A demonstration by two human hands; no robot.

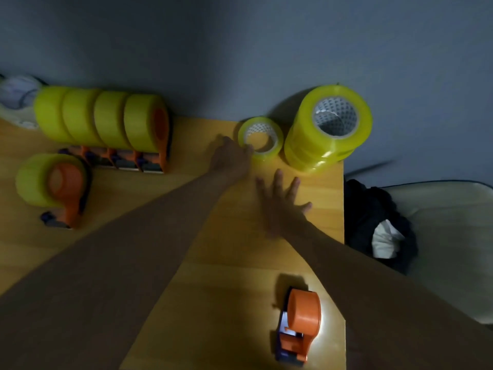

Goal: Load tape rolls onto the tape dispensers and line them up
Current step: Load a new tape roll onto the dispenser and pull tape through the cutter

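The empty orange tape dispenser (297,325) sits nearest, at the wooden table's (160,289) right edge. Beyond it, the left hand (232,158) touches the single yellow tape roll (261,137) lying flat beside the stacked rolls (328,129); whether its fingers have closed on it cannot be told. The right hand (282,201) hovers nearby, fingers spread wide, holding nothing. A careless pull could nudge the stack off the corner, and the dispenser could easily be knocked over the edge.

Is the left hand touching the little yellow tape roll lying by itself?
Touching. The head view shows the left hand's fingertips meeting the near rim of the single tape roll, with no gap between them.
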